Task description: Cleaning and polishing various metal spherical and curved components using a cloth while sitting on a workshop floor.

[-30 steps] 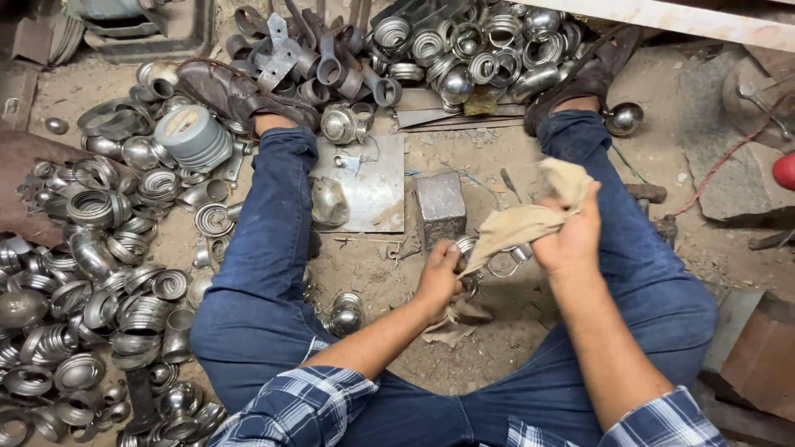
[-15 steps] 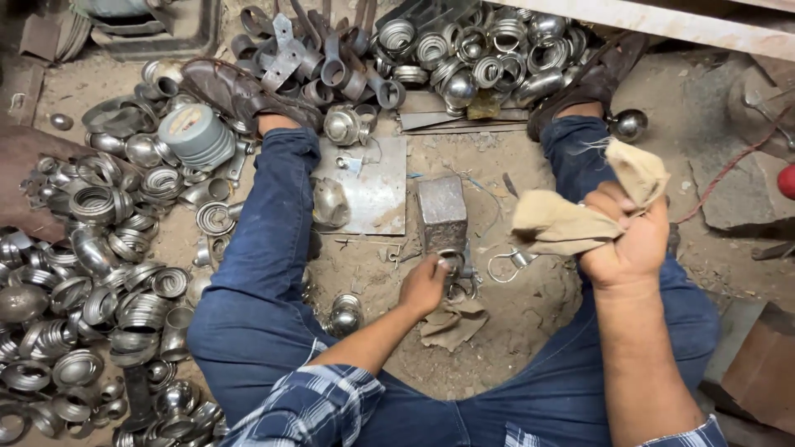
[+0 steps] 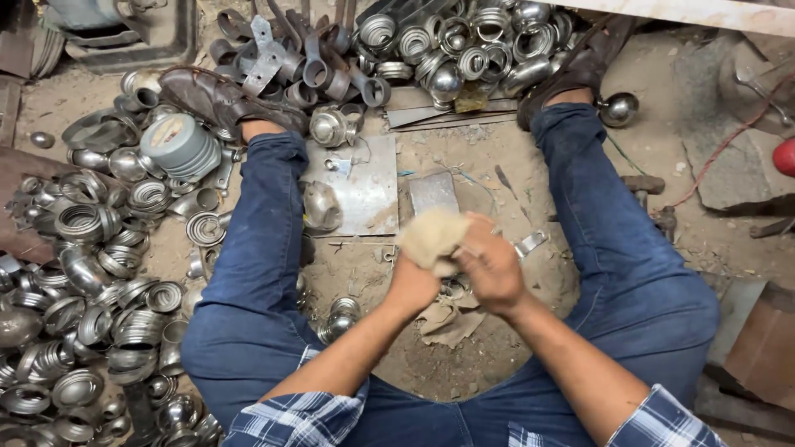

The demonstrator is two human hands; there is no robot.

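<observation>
Hands (image 3: 455, 269) on cloth (image 3: 431, 237); metal parts (image 3: 91, 273) crowding left

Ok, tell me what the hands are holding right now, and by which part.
Both hands, left hand and right hand, are closed together on a bunched tan cloth, gripped at its lower end. Whether a metal piece sits inside the cloth cannot be told.

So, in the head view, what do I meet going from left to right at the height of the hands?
Pile of metal rings → left leg → left hand → right hand → right leg → brown box.
</observation>
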